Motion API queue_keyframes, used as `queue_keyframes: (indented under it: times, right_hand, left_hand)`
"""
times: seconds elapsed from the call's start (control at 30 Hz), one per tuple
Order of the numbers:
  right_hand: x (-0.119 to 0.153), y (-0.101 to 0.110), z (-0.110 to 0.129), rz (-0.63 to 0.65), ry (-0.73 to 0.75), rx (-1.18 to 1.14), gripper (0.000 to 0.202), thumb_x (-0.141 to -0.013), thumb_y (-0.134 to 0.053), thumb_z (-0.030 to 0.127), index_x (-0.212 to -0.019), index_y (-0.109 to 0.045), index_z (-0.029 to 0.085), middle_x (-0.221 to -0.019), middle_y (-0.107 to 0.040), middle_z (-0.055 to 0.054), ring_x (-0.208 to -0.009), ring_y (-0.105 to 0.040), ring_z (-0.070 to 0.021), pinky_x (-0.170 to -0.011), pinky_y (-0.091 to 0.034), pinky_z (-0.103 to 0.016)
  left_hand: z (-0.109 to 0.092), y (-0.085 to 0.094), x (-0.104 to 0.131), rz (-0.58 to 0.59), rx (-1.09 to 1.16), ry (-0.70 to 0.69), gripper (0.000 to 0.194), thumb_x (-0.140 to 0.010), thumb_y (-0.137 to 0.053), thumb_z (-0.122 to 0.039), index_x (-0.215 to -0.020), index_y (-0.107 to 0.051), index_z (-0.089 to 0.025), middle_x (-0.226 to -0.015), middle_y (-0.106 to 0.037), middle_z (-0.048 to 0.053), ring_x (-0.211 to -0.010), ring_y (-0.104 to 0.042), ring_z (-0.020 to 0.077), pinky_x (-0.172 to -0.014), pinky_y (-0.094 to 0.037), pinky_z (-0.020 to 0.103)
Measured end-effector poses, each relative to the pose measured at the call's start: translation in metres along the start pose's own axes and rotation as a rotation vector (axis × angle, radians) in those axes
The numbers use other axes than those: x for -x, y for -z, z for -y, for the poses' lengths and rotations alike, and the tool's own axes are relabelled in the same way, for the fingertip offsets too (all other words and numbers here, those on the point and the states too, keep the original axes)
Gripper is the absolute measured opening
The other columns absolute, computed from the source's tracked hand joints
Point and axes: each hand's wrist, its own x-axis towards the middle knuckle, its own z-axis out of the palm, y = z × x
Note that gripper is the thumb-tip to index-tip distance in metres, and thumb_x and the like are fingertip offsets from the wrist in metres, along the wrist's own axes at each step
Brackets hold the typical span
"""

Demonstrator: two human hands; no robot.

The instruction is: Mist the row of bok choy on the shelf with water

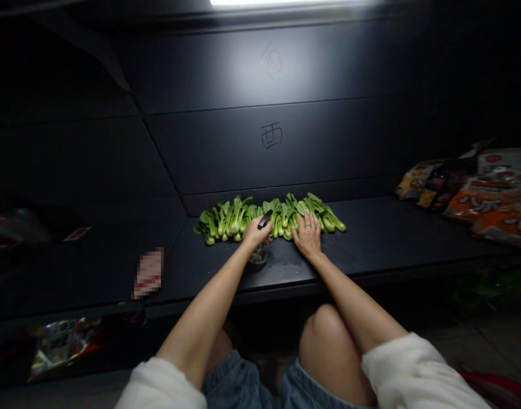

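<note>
A row of green leafy vegetables (232,218) with pale stems lies along the dark shelf, near its back panel. My left hand (257,232) is wrapped round the handle of a clear container (258,257), whose black top part (265,219) sticks out above the fingers. The container stands at the front of the row, partly hidden by the hand and wrist. On the right part of the row rests my right hand (308,234), palm down on the stems with its fingers spread and a ring on one finger.
Snack bags (494,207) are piled on the shelf at the right. A blurred-out pink and white item (148,274) and a small card (77,233) lie at the left. Shiny packets (58,343) show on a lower level at the left. Wet spots mark the shelf (286,271) between my hands.
</note>
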Motion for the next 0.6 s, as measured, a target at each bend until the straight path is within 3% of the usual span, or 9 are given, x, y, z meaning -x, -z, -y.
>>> queue_keyframes:
  times: [0.23, 0.6]
  right_hand:
    - [0.0036, -0.0047, -0.0016, 0.045, -0.07, -0.002, 0.057, -0.099, -0.035, 0.044, -0.145, -0.047, 0.013, -0.156, -0.036, -0.019, -0.145, -0.023, -0.0333, -0.115, -0.018, -0.054]
    - [0.004, 0.0014, -0.0012, 0.027, -0.271, 0.008, 0.057, -0.1, -0.029, 0.041, -0.146, -0.045, 0.011, -0.155, -0.035, -0.022, -0.144, -0.026, -0.036, -0.114, -0.019, -0.06]
  left_hand:
    - [-0.0066, -0.0087, -0.0036, 0.021, -0.118, 0.048, 0.022, -0.084, -0.056, -0.034, -0.069, -0.055, -0.019, -0.045, -0.056, -0.004, -0.041, -0.061, 0.0154, -0.046, -0.039, 0.022]
    - [-0.0093, -0.0123, -0.0013, -0.009, -0.04, 0.007, 0.02, -0.084, -0.059, -0.038, -0.081, -0.062, -0.018, -0.056, -0.063, -0.002, -0.045, -0.062, 0.0138, -0.048, -0.04, 0.022]
